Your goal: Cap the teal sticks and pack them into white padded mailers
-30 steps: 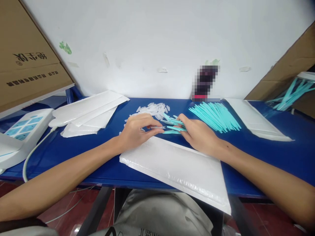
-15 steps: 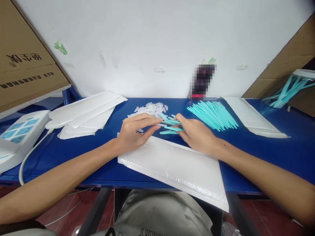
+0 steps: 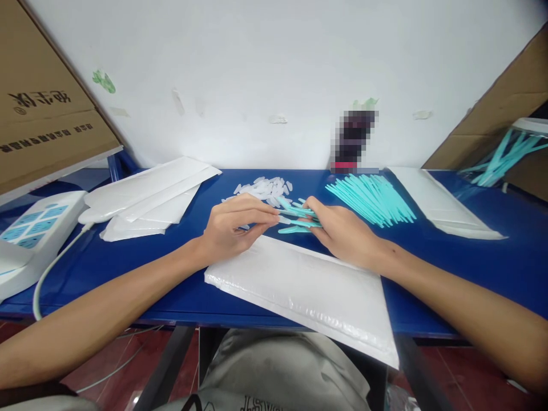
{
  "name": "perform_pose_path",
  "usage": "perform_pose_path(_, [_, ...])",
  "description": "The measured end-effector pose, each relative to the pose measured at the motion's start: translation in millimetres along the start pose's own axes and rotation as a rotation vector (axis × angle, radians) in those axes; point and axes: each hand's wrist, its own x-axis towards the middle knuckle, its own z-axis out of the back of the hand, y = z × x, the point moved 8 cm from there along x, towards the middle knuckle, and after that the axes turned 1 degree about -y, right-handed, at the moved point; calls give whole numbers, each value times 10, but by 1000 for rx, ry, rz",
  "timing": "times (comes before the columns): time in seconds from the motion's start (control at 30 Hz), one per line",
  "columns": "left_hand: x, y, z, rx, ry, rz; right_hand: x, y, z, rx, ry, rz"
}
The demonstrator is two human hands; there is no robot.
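Across the blue table (image 3: pixel 432 285), a white padded envelope (image 3: pixel 308 291) overhangs the front edge. Far right of it, a clear container (image 3: pixel 533 124), cut off by the frame, holds turquoise sticks (image 3: pixel 499 162). Just beyond it, the right hand (image 3: pixel 345 234) grips flat turquoise strips (image 3: pixel 299 224), ends hidden; the left hand (image 3: pixel 235 225) pinches a half-covered translucent white sliver (image 3: pixel 285 220).

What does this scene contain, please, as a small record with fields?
left hand: left hand pinches a small whitish piece
right hand: right hand holds several turquoise sticks
surface: blue table
behind the hands: pile of whitish pieces; to its right, pile of loose sticks
near the person: padded envelope, overhanging the table's front edge
far left: stacked envelopes, power strip
far right: single white envelope, clear container with more sticks
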Motion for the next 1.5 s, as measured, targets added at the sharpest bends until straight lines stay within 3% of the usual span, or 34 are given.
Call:
perform_pose_path(0.5, [-9,3,3,88,-26,-8,3,-35,6,-43,7,-24])
perform_pose_path(0.93, [-13,-138,-155,192,46,-7,-38,157,-72,19,53,-10])
perform_pose_path(1.1, [19,-121,-125,284,100,-47,-32,142,-42,63,22,-42])
perform_pose_path(1.2, [28,78,-24,333,187,-8,-18,16,-9,55,-7,-59])
perform_pose_path(1.37, [-140,511,57,445,599,55,19,-178,22,-33,-37,-88])
perform_pose_path(1.5, [-244,665,127,402,722,134,37,-183,36,-54,-21,-114])
